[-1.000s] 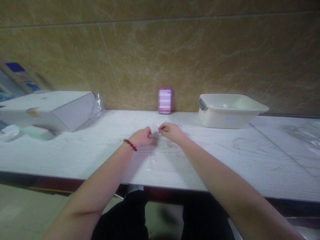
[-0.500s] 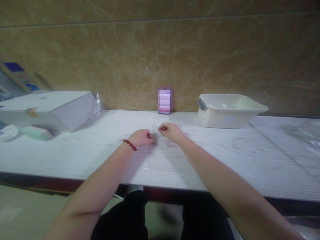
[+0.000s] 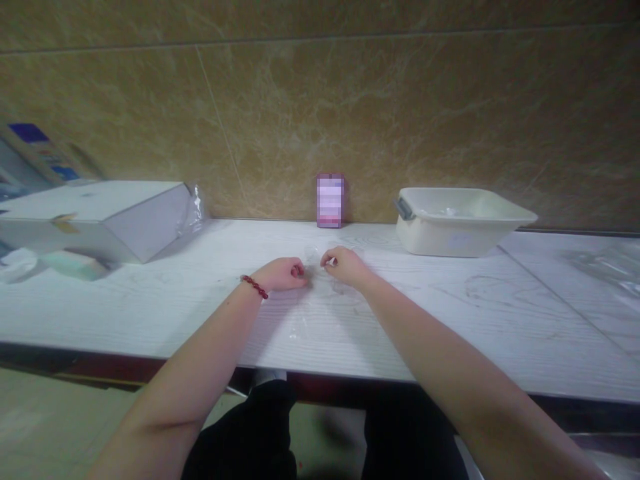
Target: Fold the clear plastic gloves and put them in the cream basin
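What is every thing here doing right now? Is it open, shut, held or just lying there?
Left hand: closed, pinching something small; what it is cannot be told.
Right hand: closed on a small pale item.
Clear bag: flat on the table, by both hands.
Basin: upright, open, against the wall.
White box: shut, lying flat.
Pink box: standing upright.

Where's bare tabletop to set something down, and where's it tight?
Free: between white box and left hand; also front of cream tub, right of right hand. Tight: between the hands, where clear plastic film lies.
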A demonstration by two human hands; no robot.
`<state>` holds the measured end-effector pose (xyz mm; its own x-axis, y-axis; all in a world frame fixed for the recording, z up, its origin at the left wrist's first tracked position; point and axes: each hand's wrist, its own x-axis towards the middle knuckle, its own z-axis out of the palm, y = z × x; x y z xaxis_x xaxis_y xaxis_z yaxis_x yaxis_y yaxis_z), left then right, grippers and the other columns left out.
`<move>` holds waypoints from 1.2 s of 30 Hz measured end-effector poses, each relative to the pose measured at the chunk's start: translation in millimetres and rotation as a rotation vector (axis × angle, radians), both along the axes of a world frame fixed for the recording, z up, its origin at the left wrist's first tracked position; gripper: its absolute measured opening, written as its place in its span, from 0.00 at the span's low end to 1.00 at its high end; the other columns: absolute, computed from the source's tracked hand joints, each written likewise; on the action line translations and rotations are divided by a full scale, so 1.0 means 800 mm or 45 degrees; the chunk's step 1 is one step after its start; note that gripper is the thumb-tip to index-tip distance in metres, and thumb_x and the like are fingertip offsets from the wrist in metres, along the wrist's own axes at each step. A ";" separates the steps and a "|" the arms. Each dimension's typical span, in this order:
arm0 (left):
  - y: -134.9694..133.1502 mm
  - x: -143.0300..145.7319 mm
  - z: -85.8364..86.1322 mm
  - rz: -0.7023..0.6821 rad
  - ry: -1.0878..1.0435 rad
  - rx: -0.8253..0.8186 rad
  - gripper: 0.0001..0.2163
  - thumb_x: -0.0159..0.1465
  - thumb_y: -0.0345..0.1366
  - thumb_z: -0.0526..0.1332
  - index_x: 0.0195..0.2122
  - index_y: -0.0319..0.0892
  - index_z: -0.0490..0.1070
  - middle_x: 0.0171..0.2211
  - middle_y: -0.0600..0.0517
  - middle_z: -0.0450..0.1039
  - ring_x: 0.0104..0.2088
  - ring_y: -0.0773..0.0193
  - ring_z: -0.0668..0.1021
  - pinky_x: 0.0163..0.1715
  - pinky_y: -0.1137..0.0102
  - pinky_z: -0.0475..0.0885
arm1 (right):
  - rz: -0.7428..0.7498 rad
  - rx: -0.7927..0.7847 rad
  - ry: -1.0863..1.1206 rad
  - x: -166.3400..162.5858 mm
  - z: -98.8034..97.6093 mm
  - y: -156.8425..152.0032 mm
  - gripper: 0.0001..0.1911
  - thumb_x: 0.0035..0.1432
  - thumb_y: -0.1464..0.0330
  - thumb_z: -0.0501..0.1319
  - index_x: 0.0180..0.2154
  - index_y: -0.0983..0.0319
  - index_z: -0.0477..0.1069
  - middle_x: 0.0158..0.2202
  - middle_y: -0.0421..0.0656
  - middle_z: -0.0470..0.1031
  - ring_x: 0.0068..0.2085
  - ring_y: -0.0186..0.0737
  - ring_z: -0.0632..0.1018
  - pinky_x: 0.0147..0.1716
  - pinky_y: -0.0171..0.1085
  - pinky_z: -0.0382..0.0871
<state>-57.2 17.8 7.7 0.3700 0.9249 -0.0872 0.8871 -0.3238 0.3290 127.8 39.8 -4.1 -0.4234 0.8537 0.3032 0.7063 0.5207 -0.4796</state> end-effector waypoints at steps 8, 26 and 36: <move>0.010 -0.022 0.003 0.004 -0.214 -0.011 0.13 0.52 0.43 0.52 0.32 0.40 0.67 0.28 0.52 0.71 0.28 0.66 0.72 0.27 0.74 0.64 | 0.016 -0.038 -0.035 0.004 -0.004 0.004 0.10 0.42 0.75 0.55 0.27 0.59 0.72 0.29 0.39 0.71 0.28 0.30 0.68 0.29 0.28 0.59; 0.018 -0.030 -0.002 -0.197 -0.061 0.237 0.17 0.53 0.45 0.53 0.40 0.42 0.69 0.40 0.50 0.69 0.42 0.64 0.69 0.44 0.73 0.59 | -0.020 -0.097 -0.058 0.005 0.001 0.002 0.13 0.42 0.79 0.52 0.27 0.60 0.72 0.26 0.38 0.73 0.28 0.30 0.70 0.29 0.27 0.60; 0.021 -0.032 -0.006 -0.171 -0.030 0.256 0.19 0.54 0.48 0.53 0.41 0.43 0.70 0.44 0.47 0.65 0.46 0.61 0.66 0.47 0.71 0.57 | -0.012 -0.083 -0.104 0.005 0.001 0.003 0.13 0.45 0.77 0.52 0.29 0.61 0.72 0.29 0.39 0.74 0.30 0.31 0.72 0.30 0.28 0.61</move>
